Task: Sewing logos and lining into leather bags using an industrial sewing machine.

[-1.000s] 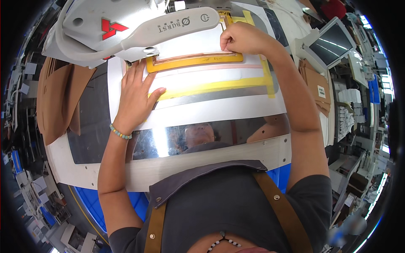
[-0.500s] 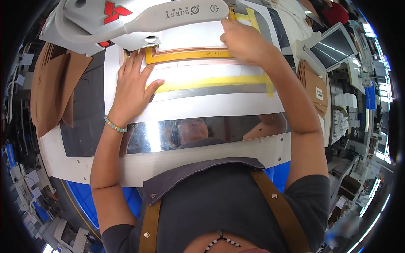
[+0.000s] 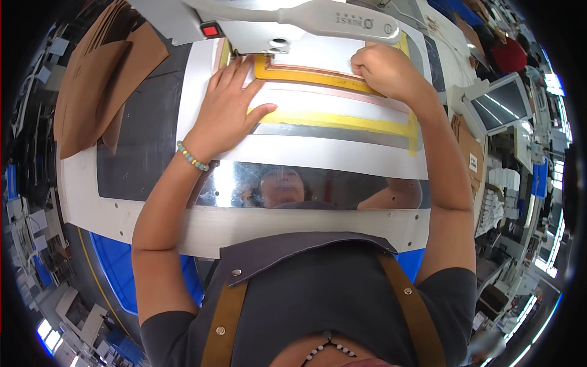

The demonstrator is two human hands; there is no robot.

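Note:
My left hand (image 3: 229,110) lies flat with fingers spread, its fingertips at the left corner of a yellow-orange frame (image 3: 321,78) and its thumb on a strip of yellow tape (image 3: 336,121). At the frame's right end, my right hand (image 3: 385,70) is closed, fingers curled under; whatever it grips is hidden. A white sheet (image 3: 306,148) with a grey band lies beneath, and a reddish-brown strip edges the frame's inner side. Directly beyond my left fingertips stands the lower part of a white machine head (image 3: 257,38), partly covering the frame's far left side.
A grey lamp-like arm (image 3: 336,21) reaches across above the work. Brown folded panels (image 3: 85,116) stand at the left; a tablet-like screen (image 3: 498,104) is at the right. Nearest me is a shiny metal plate (image 3: 342,189). A blue bin (image 3: 113,269) sits below the table edge.
The view has shifted, so the table and machine appear further right and higher. Both hands keep about the same places on the frame; the right hand's fingers look more curled.

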